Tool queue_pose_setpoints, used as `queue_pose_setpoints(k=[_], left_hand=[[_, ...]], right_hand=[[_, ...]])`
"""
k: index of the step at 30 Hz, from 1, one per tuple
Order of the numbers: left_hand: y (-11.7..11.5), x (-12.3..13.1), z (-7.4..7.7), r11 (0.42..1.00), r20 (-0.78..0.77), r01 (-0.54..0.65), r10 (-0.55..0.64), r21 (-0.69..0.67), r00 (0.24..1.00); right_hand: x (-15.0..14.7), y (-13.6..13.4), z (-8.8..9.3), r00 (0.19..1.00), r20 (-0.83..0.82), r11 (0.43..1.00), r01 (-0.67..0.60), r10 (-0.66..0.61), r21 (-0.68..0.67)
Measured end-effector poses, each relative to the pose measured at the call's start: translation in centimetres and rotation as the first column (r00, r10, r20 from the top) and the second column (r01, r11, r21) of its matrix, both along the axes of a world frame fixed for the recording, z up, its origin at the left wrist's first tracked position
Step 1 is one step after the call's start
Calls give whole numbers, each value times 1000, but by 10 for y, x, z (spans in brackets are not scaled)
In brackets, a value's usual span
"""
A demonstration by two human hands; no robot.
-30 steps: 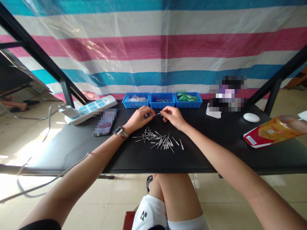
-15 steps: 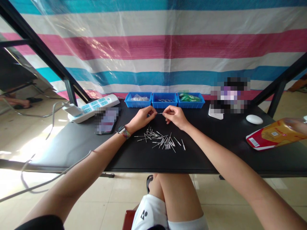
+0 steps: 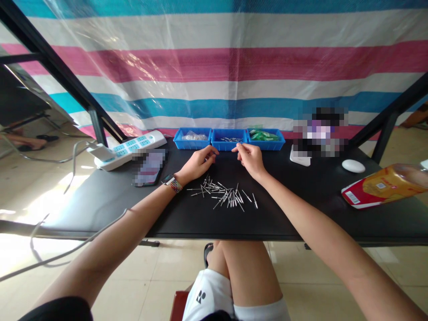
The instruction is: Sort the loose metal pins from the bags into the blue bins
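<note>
My left hand (image 3: 199,162) rests on the black table, fingers loosely curled and a little apart, and nothing shows in them. Across a gap, my right hand (image 3: 251,159) hovers at the front edge of the middle blue bin (image 3: 219,146), its fingertips slightly apart with no rivet visible between them. Several silver blind rivets (image 3: 230,139) lie inside that bin. Closer to me, a loose pile of blind rivets (image 3: 230,197) is spread on the table between my forearms.
The left blue bin (image 3: 192,145) holds clear plastic packets; the right one (image 3: 266,146) holds green packets. A power strip (image 3: 135,147) and a phone (image 3: 150,167) lie to the left. Rightward are a white oval object (image 3: 353,166) and a lying bottle (image 3: 381,185).
Half a second ago a blind rivet was held between the fingertips of both hands. Now the hands are parted, my right hand slightly farther right, and the rivet no longer shows between them.
</note>
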State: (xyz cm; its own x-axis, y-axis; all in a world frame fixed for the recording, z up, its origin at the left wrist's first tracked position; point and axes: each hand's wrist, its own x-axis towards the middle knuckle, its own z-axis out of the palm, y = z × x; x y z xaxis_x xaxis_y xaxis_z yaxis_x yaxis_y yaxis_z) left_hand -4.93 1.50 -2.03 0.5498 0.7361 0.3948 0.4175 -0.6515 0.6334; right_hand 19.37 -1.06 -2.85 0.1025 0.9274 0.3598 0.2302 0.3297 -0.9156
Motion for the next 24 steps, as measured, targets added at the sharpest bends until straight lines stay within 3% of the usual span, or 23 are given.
queue_pose_setpoints(k=[4, 8, 12, 19, 24], left_hand=[[0, 1, -1, 1000, 17, 4, -4, 2, 1000], [3, 1, -5, 1000, 11, 0, 0, -3, 1000], [4, 1, -7, 1000, 7, 6, -6, -2, 1000], [1, 0, -1, 1000, -19, 20, -20, 12, 1000], [-1, -1, 7, 991, -69, 127, -124, 34, 990]], right_hand=[[-17, -19, 4, 911, 267, 940, -338, 313, 51], [-32, -33, 3, 781, 473, 861, -501, 408, 85], [-36, -38, 2, 726, 557, 846, -528, 403, 76], [-29, -37, 9, 683, 663, 888, -456, 307, 58], [-16, -26, 8, 638, 738, 895, -434, 222, 105]])
